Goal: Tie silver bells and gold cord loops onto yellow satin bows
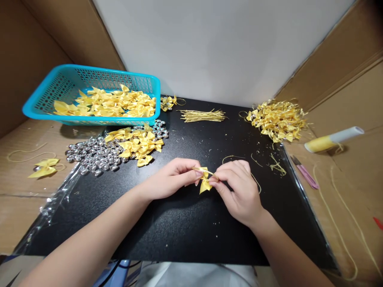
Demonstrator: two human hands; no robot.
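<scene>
My left hand and my right hand meet over the middle of the black mat. Both pinch a small yellow ribbon bow with a thin gold cord across it. The fingers of each hand are closed on the bow from either side. A loop of gold cord trails behind my right hand.
A turquoise basket of yellow bows stands back left. Silver beads and loose bows lie in front of it. Cut gold cords and a pile of finished bows lie at the back. A thread spool and pink scissors sit right.
</scene>
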